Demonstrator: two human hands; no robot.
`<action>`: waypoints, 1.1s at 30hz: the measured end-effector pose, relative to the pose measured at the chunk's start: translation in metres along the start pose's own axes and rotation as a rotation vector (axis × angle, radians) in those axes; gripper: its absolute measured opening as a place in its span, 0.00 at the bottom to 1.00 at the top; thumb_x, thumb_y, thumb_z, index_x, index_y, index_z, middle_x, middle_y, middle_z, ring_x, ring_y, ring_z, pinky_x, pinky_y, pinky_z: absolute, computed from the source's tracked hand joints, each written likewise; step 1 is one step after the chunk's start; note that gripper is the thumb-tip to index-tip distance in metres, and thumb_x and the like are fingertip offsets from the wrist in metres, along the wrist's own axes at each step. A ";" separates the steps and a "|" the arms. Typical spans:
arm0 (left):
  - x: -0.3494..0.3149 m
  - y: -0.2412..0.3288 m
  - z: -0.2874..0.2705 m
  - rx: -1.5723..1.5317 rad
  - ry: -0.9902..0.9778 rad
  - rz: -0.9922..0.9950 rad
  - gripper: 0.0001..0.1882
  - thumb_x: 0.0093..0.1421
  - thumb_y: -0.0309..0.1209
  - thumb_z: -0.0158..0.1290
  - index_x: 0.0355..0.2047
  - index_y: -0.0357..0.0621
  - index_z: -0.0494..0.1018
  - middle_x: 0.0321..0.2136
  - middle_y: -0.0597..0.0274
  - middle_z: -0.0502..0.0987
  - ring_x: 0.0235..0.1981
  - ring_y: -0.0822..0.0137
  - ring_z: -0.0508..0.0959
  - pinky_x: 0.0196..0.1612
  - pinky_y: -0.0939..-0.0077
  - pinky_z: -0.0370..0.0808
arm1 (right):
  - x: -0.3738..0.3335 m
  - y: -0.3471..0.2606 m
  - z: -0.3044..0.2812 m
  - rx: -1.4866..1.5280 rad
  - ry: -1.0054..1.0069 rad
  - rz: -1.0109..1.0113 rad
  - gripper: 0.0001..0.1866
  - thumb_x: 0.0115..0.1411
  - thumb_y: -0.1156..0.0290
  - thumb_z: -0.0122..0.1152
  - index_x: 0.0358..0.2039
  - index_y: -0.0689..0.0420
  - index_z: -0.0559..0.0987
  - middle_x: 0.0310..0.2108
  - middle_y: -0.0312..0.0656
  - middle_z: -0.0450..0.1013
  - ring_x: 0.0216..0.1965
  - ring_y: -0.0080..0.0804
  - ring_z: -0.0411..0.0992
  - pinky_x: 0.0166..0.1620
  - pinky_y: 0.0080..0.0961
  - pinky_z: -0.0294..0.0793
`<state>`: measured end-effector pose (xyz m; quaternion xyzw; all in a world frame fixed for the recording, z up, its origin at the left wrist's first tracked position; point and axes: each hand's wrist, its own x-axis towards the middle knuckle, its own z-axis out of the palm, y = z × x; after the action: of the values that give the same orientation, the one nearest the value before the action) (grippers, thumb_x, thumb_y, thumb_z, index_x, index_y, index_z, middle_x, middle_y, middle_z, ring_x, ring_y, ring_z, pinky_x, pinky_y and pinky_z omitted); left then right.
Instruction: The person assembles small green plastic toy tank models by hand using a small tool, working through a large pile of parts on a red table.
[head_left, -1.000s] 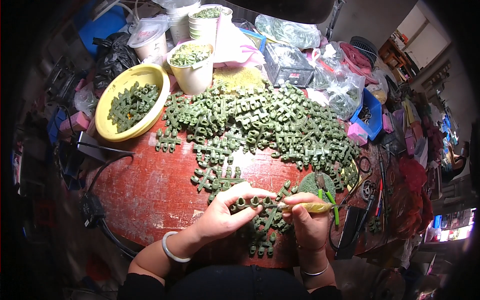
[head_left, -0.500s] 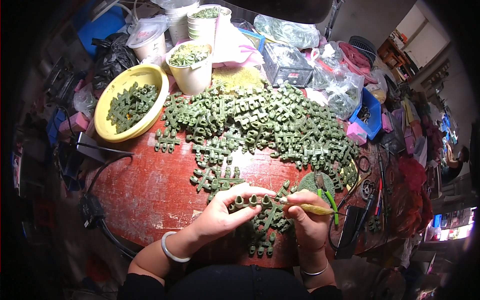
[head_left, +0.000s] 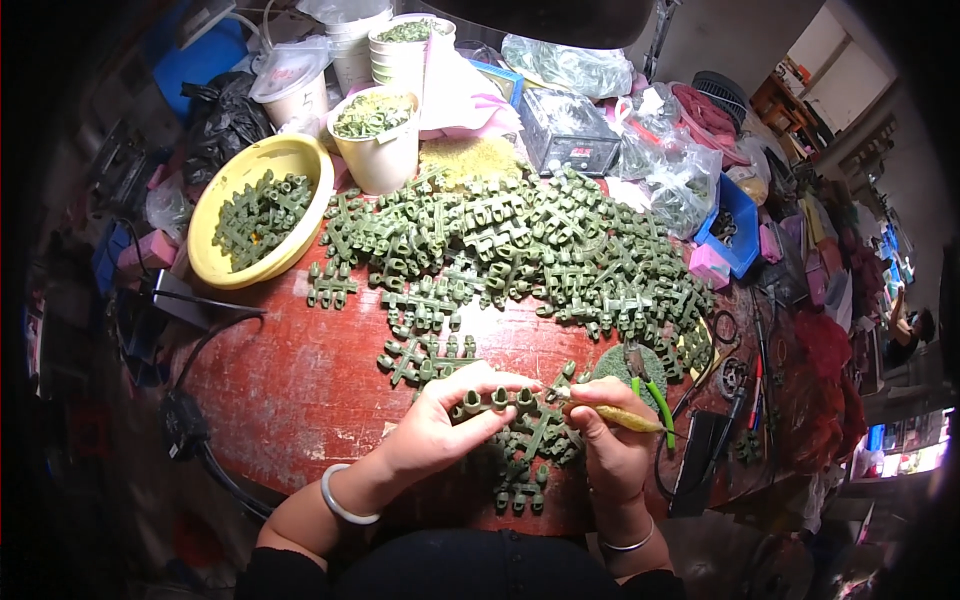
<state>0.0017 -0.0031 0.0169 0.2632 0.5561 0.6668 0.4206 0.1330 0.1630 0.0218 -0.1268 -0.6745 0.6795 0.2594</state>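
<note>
My left hand (head_left: 432, 428) is closed, thumb and fingers pinching a green moulded piece (head_left: 499, 399) with a row of small cup-shaped ends. My right hand (head_left: 612, 450) grips a slim tool with a yellowish wrapped handle (head_left: 630, 418); its thin tip points left, close to the piece's right end. Whether the tip touches the piece I cannot tell. Below the hands, several similar green branched pieces (head_left: 520, 490) lie on the red tabletop (head_left: 290, 390). A large heap of the same pieces (head_left: 520, 235) spreads across the table beyond my hands.
Pliers with bright green handles (head_left: 660, 405) rest by a round green pad (head_left: 607, 368) at the right. A tilted yellow basin (head_left: 207, 255) and a white bucket (head_left: 385, 160) hold green pieces. Black cables (head_left: 200, 350) run at left. A person (head_left: 908, 328) is far right.
The held green piece has shifted slightly left and up, and the tool in my right hand has moved slightly left. Both hands keep their grip.
</note>
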 end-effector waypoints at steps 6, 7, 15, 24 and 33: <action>0.003 -0.009 0.002 0.548 0.217 0.413 0.21 0.51 0.18 0.54 0.47 0.43 0.80 0.28 0.63 0.74 0.29 0.69 0.71 0.37 0.75 0.70 | 0.002 -0.006 -0.001 -0.174 -0.077 -0.186 0.10 0.53 0.79 0.70 0.37 0.61 0.83 0.33 0.43 0.80 0.33 0.31 0.75 0.39 0.24 0.73; 0.002 -0.009 0.004 0.548 0.218 0.412 0.21 0.51 0.18 0.54 0.47 0.43 0.80 0.28 0.63 0.74 0.29 0.69 0.71 0.37 0.75 0.70 | 0.003 -0.006 0.000 -0.211 -0.107 -0.206 0.11 0.52 0.79 0.71 0.36 0.61 0.83 0.33 0.43 0.80 0.32 0.32 0.75 0.38 0.25 0.73; -0.003 -0.005 0.006 0.949 0.326 0.587 0.26 0.42 0.20 0.62 0.46 0.41 0.79 0.26 0.59 0.71 0.27 0.61 0.73 0.29 0.69 0.72 | 0.004 -0.007 0.003 -0.321 -0.147 -0.230 0.09 0.52 0.78 0.72 0.34 0.63 0.82 0.31 0.42 0.77 0.33 0.31 0.74 0.39 0.23 0.72; -0.004 -0.004 0.006 1.032 0.338 0.625 0.26 0.42 0.23 0.64 0.46 0.40 0.79 0.27 0.59 0.71 0.27 0.61 0.74 0.29 0.68 0.73 | 0.004 -0.010 0.003 -0.350 -0.129 -0.244 0.09 0.52 0.77 0.72 0.35 0.63 0.82 0.30 0.42 0.76 0.33 0.31 0.74 0.38 0.23 0.72; 0.000 -0.006 0.003 0.549 0.150 0.356 0.23 0.49 0.20 0.55 0.48 0.47 0.80 0.27 0.61 0.71 0.27 0.66 0.71 0.33 0.74 0.70 | 0.002 -0.004 -0.003 -0.144 -0.077 -0.125 0.11 0.52 0.81 0.70 0.37 0.63 0.83 0.33 0.42 0.78 0.32 0.30 0.74 0.38 0.22 0.72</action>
<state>0.0063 -0.0013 0.0118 0.4097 0.6896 0.5729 0.1686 0.1341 0.1667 0.0254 -0.0764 -0.7376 0.6161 0.2654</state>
